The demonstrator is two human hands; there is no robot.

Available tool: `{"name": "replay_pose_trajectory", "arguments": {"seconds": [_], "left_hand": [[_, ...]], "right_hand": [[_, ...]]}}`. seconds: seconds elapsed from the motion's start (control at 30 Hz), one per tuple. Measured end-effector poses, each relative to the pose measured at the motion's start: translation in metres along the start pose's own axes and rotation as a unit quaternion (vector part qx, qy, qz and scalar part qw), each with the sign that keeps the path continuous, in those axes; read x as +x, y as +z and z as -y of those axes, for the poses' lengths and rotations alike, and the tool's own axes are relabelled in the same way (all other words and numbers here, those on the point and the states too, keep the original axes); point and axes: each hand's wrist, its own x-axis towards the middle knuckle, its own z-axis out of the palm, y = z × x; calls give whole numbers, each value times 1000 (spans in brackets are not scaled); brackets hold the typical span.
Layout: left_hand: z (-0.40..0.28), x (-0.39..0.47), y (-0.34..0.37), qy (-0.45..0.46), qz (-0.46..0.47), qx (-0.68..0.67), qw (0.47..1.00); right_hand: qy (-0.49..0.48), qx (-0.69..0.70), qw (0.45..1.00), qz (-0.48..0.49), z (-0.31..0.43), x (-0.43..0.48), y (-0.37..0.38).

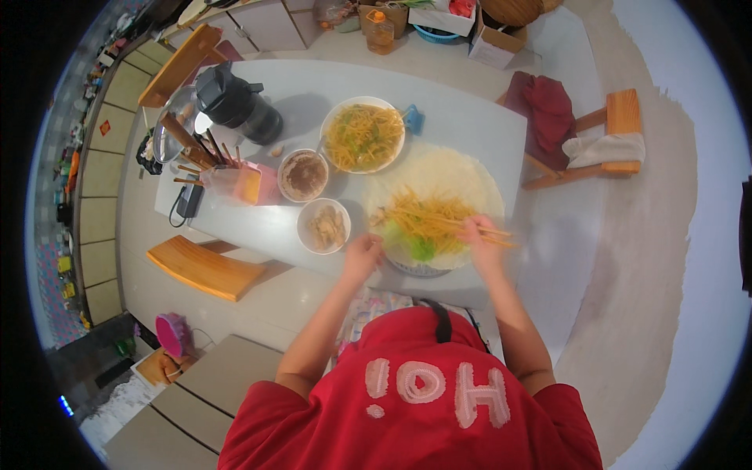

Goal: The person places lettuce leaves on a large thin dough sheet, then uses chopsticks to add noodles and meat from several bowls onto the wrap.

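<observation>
My right hand (485, 242) grips a pair of wooden chopsticks (498, 236), their tips in shredded yellow vegetables (432, 214). The shreds lie across a large thin round flatbread (464, 170), with green lettuce (420, 245) showing below them. A plate rim (422, 269) shows under the flatbread's near edge. My left hand (362, 258) is at the flatbread's left edge beside the lettuce, its fingers bent; whether they pinch anything is unclear. A bowl of pale chunks of food (323, 226) stands just beyond that hand. Further back is a plate of similar shreds (364, 136).
A bowl of brown sauce (302, 175) holds a spoon. Left of it stand a pink chopstick holder (258, 183) and a dark pitcher (238, 106). A blue object (414, 119) touches the far plate. Wooden chairs (205, 267) flank the white table (470, 106).
</observation>
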Motion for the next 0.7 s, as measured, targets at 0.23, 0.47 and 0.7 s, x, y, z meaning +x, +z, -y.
{"name": "replay_pose_trajectory", "arguments": {"seconds": [0.23,0.47,0.7], "left_hand": [[0,-3,0,-9,-1,-7,1000],[-2,-6,0,14,-13,-6,1000],[-7,-2,0,7,-35,28,999]], "right_hand": [[-29,25,999,34,-19,-15,14],[24,0,998,-65,-19,-24,-36],[-11,7,995,-96,-30,-35,-35]]}}
